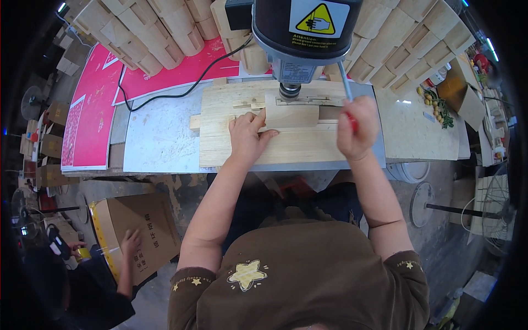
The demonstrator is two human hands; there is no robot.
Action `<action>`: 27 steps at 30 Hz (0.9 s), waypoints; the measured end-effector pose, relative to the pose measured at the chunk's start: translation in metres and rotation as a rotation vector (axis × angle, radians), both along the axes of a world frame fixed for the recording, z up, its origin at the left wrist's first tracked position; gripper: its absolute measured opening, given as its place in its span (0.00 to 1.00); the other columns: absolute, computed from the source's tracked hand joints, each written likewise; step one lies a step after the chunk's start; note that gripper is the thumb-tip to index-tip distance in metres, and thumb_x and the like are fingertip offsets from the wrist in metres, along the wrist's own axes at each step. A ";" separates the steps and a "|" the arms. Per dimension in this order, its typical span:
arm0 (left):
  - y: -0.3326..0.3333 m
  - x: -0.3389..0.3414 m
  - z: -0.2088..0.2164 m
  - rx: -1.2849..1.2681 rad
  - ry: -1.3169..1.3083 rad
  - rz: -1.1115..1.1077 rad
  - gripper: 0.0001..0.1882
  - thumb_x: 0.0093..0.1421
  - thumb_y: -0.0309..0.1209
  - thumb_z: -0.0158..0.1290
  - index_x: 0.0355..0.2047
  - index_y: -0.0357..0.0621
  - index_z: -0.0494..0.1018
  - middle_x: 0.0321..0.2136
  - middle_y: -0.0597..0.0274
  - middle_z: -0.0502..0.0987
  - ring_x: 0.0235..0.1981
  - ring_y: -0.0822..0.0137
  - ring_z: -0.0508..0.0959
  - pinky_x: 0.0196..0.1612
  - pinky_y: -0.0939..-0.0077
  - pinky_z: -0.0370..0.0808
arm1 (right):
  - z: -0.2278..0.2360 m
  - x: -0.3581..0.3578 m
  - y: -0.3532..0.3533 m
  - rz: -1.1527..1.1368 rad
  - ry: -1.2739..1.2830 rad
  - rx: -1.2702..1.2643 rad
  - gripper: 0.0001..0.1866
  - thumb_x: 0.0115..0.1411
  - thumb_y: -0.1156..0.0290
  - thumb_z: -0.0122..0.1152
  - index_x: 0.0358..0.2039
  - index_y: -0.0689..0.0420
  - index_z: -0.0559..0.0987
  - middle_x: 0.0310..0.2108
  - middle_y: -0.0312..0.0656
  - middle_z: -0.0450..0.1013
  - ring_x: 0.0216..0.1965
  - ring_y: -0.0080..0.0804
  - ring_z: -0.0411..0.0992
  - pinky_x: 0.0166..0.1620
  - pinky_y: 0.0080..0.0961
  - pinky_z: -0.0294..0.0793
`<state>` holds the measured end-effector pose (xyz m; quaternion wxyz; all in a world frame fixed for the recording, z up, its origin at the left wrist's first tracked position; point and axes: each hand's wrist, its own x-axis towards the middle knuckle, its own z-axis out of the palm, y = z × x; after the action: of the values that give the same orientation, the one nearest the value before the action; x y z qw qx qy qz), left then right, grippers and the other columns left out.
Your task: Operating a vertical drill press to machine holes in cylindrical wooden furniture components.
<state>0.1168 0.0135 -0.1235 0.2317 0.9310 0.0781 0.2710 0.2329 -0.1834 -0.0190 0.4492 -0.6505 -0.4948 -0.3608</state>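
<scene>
A pale wooden block [292,116] with a curved face lies on a light wooden board [220,151] under the drill press [301,33]. The chuck [290,91] is right above the block's far edge; the contact point is hidden. My left hand [248,136] rests on the board with fingers apart, its index finger and thumb against the block's near left corner. My right hand [358,127] is closed around the red knob [352,122] of the press's metal lever [345,80]. Thin wooden strips [250,103] sit on the board left of the block.
Stacked wooden pieces [159,33] stand behind at left, more [415,44] at right. A black cable [181,95] crosses the pink sheet [82,126]. At lower left, another person's hand [131,243] touches a cardboard box [146,228]. A white bucket [413,171] stands below the table's right side.
</scene>
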 end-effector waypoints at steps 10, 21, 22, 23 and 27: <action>-0.001 0.002 -0.002 -0.088 0.088 0.007 0.29 0.40 0.39 0.64 0.46 0.53 0.73 0.25 0.69 0.70 0.32 0.66 0.69 0.41 0.66 0.58 | 0.133 0.069 0.051 -0.097 0.675 -0.087 0.16 0.59 0.63 0.51 0.26 0.65 0.74 0.20 0.47 0.71 0.25 0.31 0.71 0.29 0.28 0.68; 0.017 -0.010 0.016 -0.372 -0.069 -0.125 0.18 0.34 0.32 0.67 0.28 0.46 0.77 0.25 0.68 0.71 0.32 0.67 0.70 0.41 0.70 0.62 | -0.009 0.028 -0.029 0.006 0.465 -0.881 0.18 0.47 0.67 0.64 0.39 0.59 0.76 0.35 0.48 0.74 0.40 0.47 0.70 0.46 0.37 0.66; 0.021 -0.022 0.028 -0.450 -0.068 -0.229 0.16 0.34 0.30 0.66 0.27 0.45 0.76 0.24 0.67 0.70 0.30 0.67 0.70 0.38 0.72 0.64 | -0.009 0.024 -0.038 0.066 0.422 -0.861 0.17 0.46 0.67 0.64 0.38 0.59 0.76 0.35 0.47 0.74 0.39 0.46 0.70 0.45 0.37 0.66; 0.026 -0.036 0.043 -0.528 -0.070 -0.333 0.15 0.35 0.28 0.65 0.26 0.43 0.75 0.23 0.66 0.70 0.29 0.68 0.71 0.35 0.75 0.66 | 0.000 0.014 -0.046 0.087 0.471 -0.866 0.17 0.46 0.68 0.64 0.37 0.59 0.76 0.34 0.47 0.74 0.38 0.47 0.70 0.44 0.37 0.66; 0.076 -0.107 0.081 -0.867 0.024 -0.226 0.12 0.37 0.24 0.62 0.25 0.39 0.74 0.22 0.71 0.68 0.25 0.78 0.69 0.30 0.82 0.67 | 0.010 -0.014 -0.078 0.216 0.580 -0.828 0.15 0.44 0.69 0.64 0.34 0.59 0.77 0.30 0.46 0.74 0.34 0.47 0.69 0.42 0.36 0.64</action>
<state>0.0097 0.0899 -0.0429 0.6278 0.7536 0.0851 0.1754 0.2185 -0.2609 -0.0091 0.3074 -0.7922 -0.5159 0.1089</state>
